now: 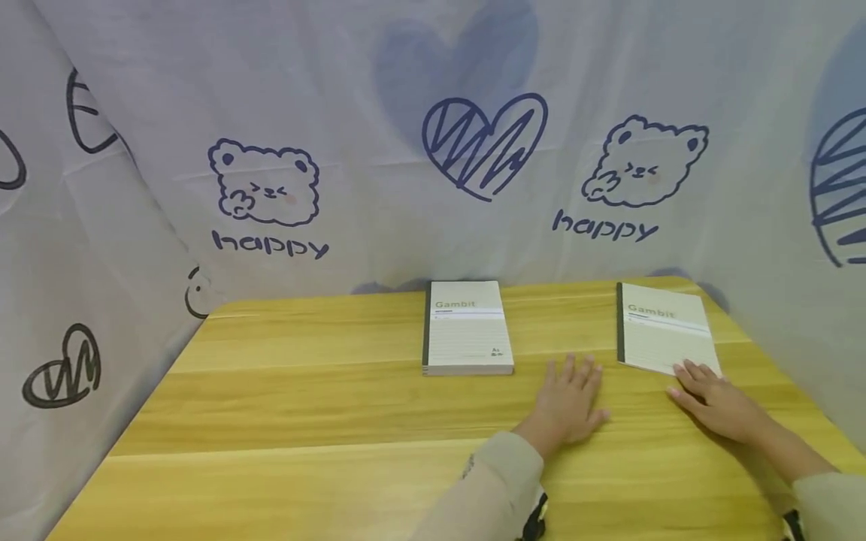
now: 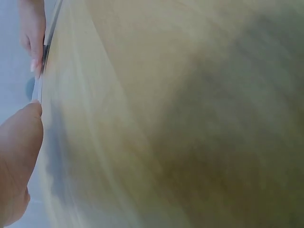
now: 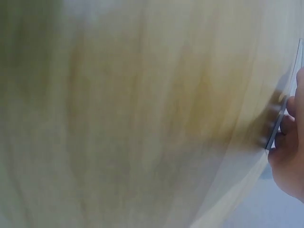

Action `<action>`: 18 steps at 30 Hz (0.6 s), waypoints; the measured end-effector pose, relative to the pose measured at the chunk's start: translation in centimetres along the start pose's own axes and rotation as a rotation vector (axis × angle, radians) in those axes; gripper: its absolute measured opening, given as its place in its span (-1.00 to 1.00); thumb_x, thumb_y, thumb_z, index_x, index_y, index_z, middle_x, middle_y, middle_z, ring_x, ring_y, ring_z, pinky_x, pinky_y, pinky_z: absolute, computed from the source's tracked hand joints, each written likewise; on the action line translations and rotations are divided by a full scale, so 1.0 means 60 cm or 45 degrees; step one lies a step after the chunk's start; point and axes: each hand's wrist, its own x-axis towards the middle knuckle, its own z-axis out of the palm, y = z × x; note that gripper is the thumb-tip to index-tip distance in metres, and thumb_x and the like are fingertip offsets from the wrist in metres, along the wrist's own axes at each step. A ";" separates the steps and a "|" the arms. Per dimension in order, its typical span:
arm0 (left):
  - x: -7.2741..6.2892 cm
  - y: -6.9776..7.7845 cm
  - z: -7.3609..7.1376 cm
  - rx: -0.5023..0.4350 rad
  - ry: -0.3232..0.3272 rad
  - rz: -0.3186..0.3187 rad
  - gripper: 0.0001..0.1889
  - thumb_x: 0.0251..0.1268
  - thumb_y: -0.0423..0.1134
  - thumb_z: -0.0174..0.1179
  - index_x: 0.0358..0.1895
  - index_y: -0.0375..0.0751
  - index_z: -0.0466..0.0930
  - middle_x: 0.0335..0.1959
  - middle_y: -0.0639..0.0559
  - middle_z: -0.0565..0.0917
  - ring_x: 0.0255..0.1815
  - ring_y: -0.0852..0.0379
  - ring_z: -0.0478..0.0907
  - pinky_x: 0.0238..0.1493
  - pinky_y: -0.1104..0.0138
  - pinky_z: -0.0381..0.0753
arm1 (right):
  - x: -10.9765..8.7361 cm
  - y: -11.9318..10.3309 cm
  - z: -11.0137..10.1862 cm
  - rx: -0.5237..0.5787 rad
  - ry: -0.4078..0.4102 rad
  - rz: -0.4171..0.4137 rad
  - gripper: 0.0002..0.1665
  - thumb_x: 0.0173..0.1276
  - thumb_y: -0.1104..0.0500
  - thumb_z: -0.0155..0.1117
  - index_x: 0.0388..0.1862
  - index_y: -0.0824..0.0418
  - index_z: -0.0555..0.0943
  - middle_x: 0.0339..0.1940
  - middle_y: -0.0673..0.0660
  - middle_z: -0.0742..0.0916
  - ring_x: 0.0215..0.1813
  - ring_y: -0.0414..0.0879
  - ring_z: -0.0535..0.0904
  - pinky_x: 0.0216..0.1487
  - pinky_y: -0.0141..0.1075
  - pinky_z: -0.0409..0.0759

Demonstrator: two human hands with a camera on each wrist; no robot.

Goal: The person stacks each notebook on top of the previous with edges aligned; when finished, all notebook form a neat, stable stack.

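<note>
In the head view a white notebook [image 1: 666, 327] with a dark spine and the word "Gambit" lies at the table's back right, slightly turned. My right hand [image 1: 720, 406] reaches over its front right corner, with extended fingers resting on the cover there. Close to the notebook's edge, the fingers [image 3: 287, 126] also appear in the right wrist view. My left hand [image 1: 568, 398] lies palm down on the table, fingers spread and nothing held. It sits between that notebook and a thicker stack of matching notebooks [image 1: 468, 330] at the back middle.
Both notebook piles lie on a yellow wood-grain table [image 1: 271, 406] near its back edge. Behind it hangs a pale curtain [image 1: 365, 150] printed with hearts, bear faces and "happy", which also runs along both sides.
</note>
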 end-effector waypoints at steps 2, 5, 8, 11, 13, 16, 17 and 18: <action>0.000 0.000 0.001 0.022 -0.010 0.003 -0.30 0.33 0.34 -0.63 0.48 0.18 -0.28 0.52 0.25 -0.21 0.54 0.16 -0.23 0.49 0.23 -0.06 | 0.002 -0.006 0.000 0.012 -0.025 0.001 -0.25 0.47 -0.06 -0.12 0.31 0.57 0.17 0.29 0.64 0.22 0.29 0.57 0.07 0.20 0.35 0.06; 0.000 0.000 0.003 0.028 -0.022 0.001 -0.30 0.32 0.34 -0.64 0.48 0.18 -0.27 0.52 0.25 -0.21 0.54 0.17 -0.24 0.48 0.24 -0.06 | 0.002 -0.014 0.000 -0.015 -0.038 0.000 -0.25 0.46 -0.07 -0.10 0.30 0.56 0.19 0.29 0.62 0.25 0.29 0.55 0.11 0.20 0.33 0.11; 0.002 0.000 0.004 0.021 -0.021 0.009 -0.30 0.33 0.34 -0.64 0.49 0.17 -0.26 0.52 0.25 -0.21 0.54 0.17 -0.24 0.49 0.23 -0.06 | 0.001 -0.021 0.000 -0.048 -0.042 0.002 -0.24 0.44 -0.09 -0.09 0.30 0.53 0.22 0.29 0.59 0.27 0.29 0.53 0.13 0.19 0.32 0.14; 0.003 0.000 0.003 0.024 -0.022 0.013 -0.30 0.34 0.33 -0.63 0.49 0.16 -0.26 0.52 0.25 -0.21 0.54 0.18 -0.24 0.49 0.23 -0.07 | -0.002 -0.027 0.002 -0.067 -0.032 -0.017 -0.25 0.43 -0.10 -0.06 0.30 0.51 0.24 0.30 0.57 0.28 0.29 0.51 0.16 0.18 0.32 0.17; 0.004 0.001 0.002 0.023 -0.026 0.014 -0.30 0.34 0.33 -0.62 0.49 0.16 -0.27 0.52 0.25 -0.21 0.54 0.18 -0.24 0.49 0.23 -0.07 | -0.004 -0.032 0.003 -0.064 -0.019 -0.030 -0.26 0.42 -0.09 -0.04 0.30 0.49 0.25 0.30 0.55 0.30 0.29 0.50 0.17 0.18 0.31 0.18; 0.003 0.001 -0.001 0.016 -0.028 0.021 -0.30 0.34 0.33 -0.60 0.49 0.17 -0.25 0.52 0.26 -0.21 0.53 0.19 -0.23 0.49 0.23 -0.07 | -0.007 -0.039 0.004 -0.054 -0.014 -0.033 -0.27 0.41 -0.09 -0.02 0.30 0.47 0.26 0.31 0.53 0.30 0.30 0.49 0.17 0.18 0.31 0.18; 0.003 0.002 -0.001 0.015 -0.027 0.025 -0.30 0.34 0.33 -0.60 0.48 0.17 -0.24 0.52 0.26 -0.21 0.53 0.19 -0.23 0.49 0.23 -0.07 | -0.008 -0.040 0.005 -0.054 -0.011 -0.035 -0.27 0.41 -0.09 -0.02 0.30 0.46 0.27 0.31 0.52 0.31 0.30 0.49 0.18 0.18 0.31 0.18; 0.003 0.002 -0.001 0.012 -0.026 0.028 -0.30 0.34 0.34 -0.60 0.48 0.17 -0.23 0.52 0.26 -0.21 0.53 0.20 -0.22 0.49 0.23 -0.07 | -0.009 -0.042 0.005 -0.050 -0.014 -0.032 -0.28 0.41 -0.09 -0.02 0.30 0.45 0.27 0.32 0.51 0.31 0.31 0.48 0.18 0.18 0.31 0.18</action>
